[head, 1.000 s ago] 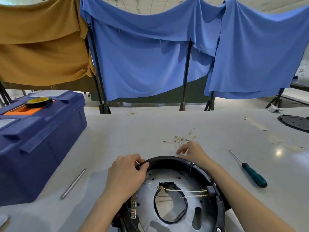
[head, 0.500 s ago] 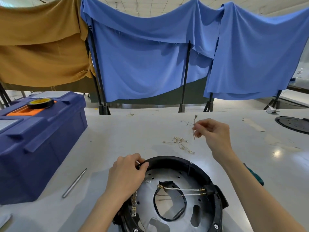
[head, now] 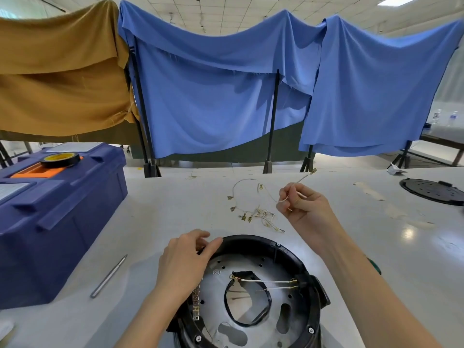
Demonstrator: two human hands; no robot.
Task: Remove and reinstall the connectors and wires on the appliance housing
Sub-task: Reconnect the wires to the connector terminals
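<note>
The round black appliance housing (head: 288, 249) lies open side up at the table's near edge, its metal plate (head: 251, 270) showing. Two white wires (head: 271, 282) with brass terminals run across the plate to a black connector (head: 302, 281) on the right wall. My left hand (head: 185, 262) grips the housing's upper left rim. My right hand (head: 305, 209) is raised above the table behind the housing and pinches one loose wire (head: 305, 176) whose brass terminal sticks up to the right. A heap of loose wires with terminals (head: 253, 213) lies on the table between the hands.
A dark blue toolbox (head: 57, 222) with a tape roll (head: 60, 159) on top stands at the left. A metal rod (head: 108, 276) lies beside it. A green screwdriver handle (head: 375, 266) peeks from behind my right forearm. A black round cover (head: 431, 190) sits far right. Cloth screens (head: 213, 91) close the back.
My right hand has lifted from the heap behind the housing, holding one wire, and turned it so the terminal points up right. My left hand stays on the rim.
</note>
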